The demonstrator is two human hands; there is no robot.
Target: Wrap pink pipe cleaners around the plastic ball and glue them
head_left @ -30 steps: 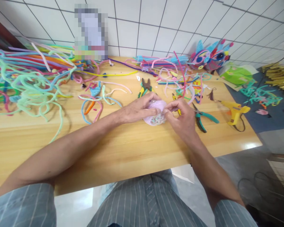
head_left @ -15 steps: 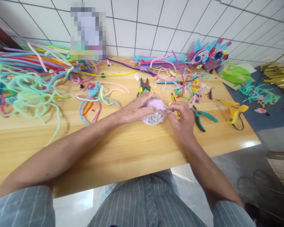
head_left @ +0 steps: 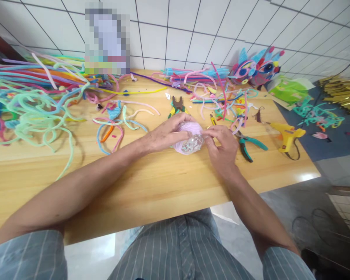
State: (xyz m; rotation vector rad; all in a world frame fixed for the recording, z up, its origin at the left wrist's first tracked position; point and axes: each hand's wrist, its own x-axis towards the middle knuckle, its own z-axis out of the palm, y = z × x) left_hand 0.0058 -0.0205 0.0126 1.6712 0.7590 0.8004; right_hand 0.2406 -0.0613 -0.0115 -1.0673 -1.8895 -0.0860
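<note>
A rounded, clear plastic piece [head_left: 193,144] is partly wound with lilac pipe cleaner [head_left: 191,126]; its near side stays bare and shiny. My left hand [head_left: 167,134] is closed around it from the left, thumb across the front and fingers over the top. At the right edge of the piece, my right hand [head_left: 223,146] pinches with thumb and forefinger, apparently on the lilac strand, whose end is hidden by the fingers. Brown-jawed pliers [head_left: 178,105] lie just beyond my left hand. Teal-handled pliers [head_left: 246,146] rest right of my right hand.
Loose pipe cleaners [head_left: 43,105] are heaped at the left, with more bundles [head_left: 192,76] along the wall. A yellow glue gun [head_left: 288,136] lies near the right table end. Two decorated figures [head_left: 256,70] stand at the back right. A yellow cutter [head_left: 212,119] lies behind my right hand.
Both hands keep their hold on the wrapped piece with almost no movement. The whole view has shifted very slightly.
</note>
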